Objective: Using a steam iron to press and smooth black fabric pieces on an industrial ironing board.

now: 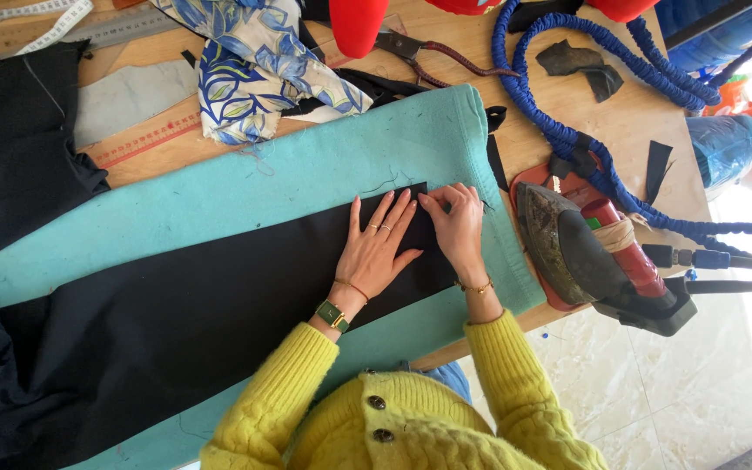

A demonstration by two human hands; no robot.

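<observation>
A long strip of black fabric [176, 313] lies on a teal blanket [289, 183] spread over a wooden table [533, 139]. My left hand [376, 248] rests flat on the black fabric near its right end, fingers spread, with rings and a green wristwatch. Beside it, my right hand [456, 224] presses on the fabric's end, its fingertips pinching at the top corner. Both arms wear yellow knit sleeves.
A steam iron [594, 252] rests tilted on a red mat at the right, with a blue braided hose [567, 130] looping behind it. Floral cloth [254, 61], pliers [419, 52], a measuring tape [36, 26] and dark cloth [10, 139] lie at the back. Tiled floor lies beyond the table's edge.
</observation>
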